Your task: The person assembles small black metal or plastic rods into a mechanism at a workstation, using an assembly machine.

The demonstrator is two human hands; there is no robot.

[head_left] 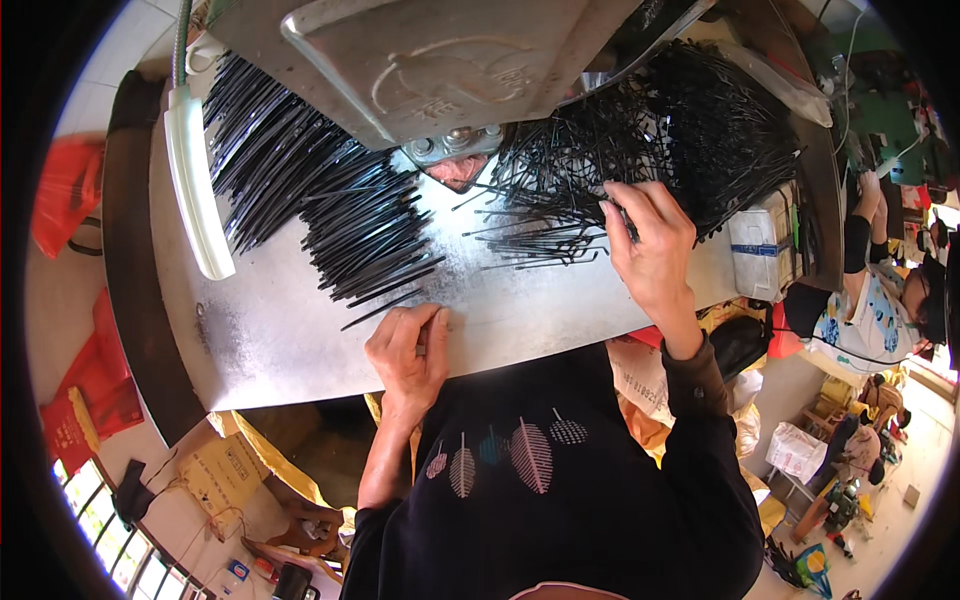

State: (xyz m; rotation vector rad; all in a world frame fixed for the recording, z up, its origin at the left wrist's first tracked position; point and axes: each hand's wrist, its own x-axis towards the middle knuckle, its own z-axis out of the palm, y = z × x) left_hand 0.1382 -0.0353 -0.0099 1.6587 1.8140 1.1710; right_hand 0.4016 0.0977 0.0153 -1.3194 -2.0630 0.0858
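Observation:
My left hand (408,352) rests at the near edge of the metal table, its fingers curled and thumb close to them. Just beyond its fingertips lies a single black rod (382,309), at the near end of a long row of straight black rods (365,235). My right hand (652,240) is above the table's right half, thumb and forefinger nearly together beside a tangled pile of black rods with bent ends (570,165). Whatever either hand pinches is too small to make out. Several bent rods (545,243) lie loosely to the left of the right hand.
A grey machine head (450,70) overhangs the far middle, with its tool (455,150) between the piles. A lit lamp (198,185) hangs at left. A white box with a blue band (763,248) stands at the right edge. Other people (870,310) sit farther right.

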